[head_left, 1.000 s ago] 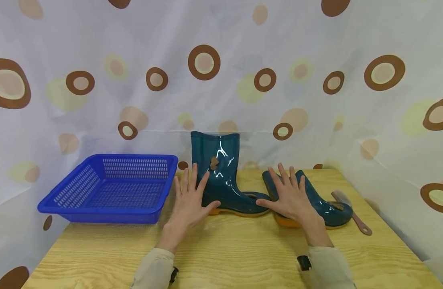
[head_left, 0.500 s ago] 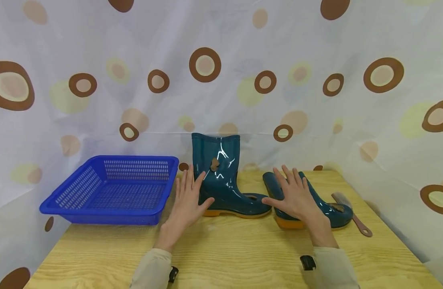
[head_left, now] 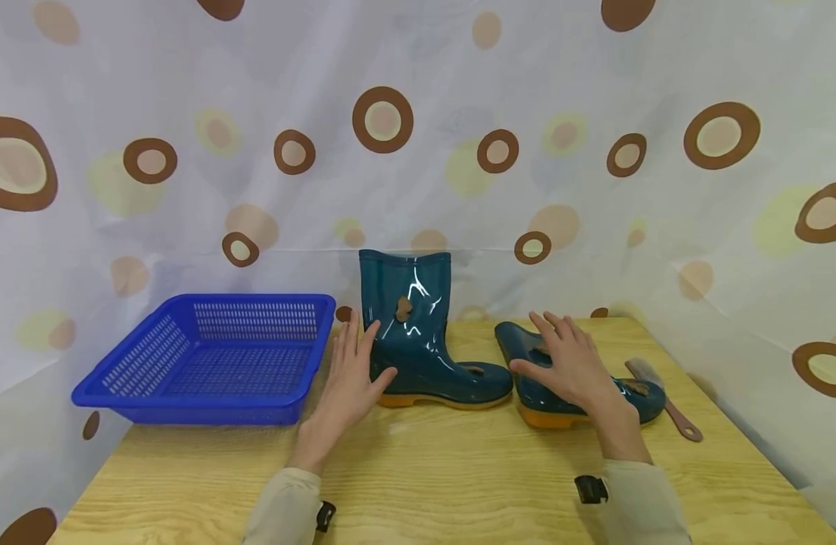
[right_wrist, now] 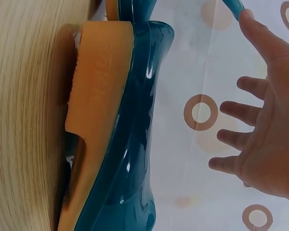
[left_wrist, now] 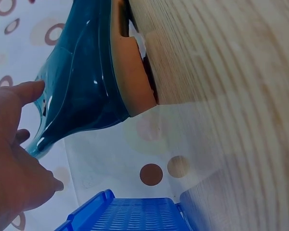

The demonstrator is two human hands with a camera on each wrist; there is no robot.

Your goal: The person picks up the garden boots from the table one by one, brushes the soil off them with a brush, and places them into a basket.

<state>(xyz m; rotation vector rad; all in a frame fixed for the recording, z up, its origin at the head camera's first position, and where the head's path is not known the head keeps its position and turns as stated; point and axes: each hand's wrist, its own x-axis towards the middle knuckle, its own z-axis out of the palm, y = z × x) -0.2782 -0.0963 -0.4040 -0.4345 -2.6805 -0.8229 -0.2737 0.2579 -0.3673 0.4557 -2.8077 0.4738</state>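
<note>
A dark teal rubber boot (head_left: 418,344) with an orange sole stands upright at the back of the table, a brown smudge on its shaft and another on its toe. Nearest to it is my left hand (head_left: 347,382), fingers spread and holding nothing, overlapping the boot's heel side in the head view. The matching boot (right_wrist: 130,139) lies on its side to the right, brown patches on it too. Above it my right hand (head_left: 569,362) hovers with loosely spread fingers, hiding the boot's middle; in the right wrist view a gap shows between the hand and this boot.
A blue plastic basket (head_left: 295,405) with perforated walls sits on the left of the wooden table (head_left: 432,484). Behind the lying boot's toe, a brush (head_left: 684,424) with a pinkish handle rests near the right edge. A white patterned sheet (head_left: 459,68) hangs close behind the table.
My right hand has shifted slightly right, its fingers less spread, showing more of the lying boot. My left hand has drifted slightly left and turned a little. The boots, basket and brush stay put.
</note>
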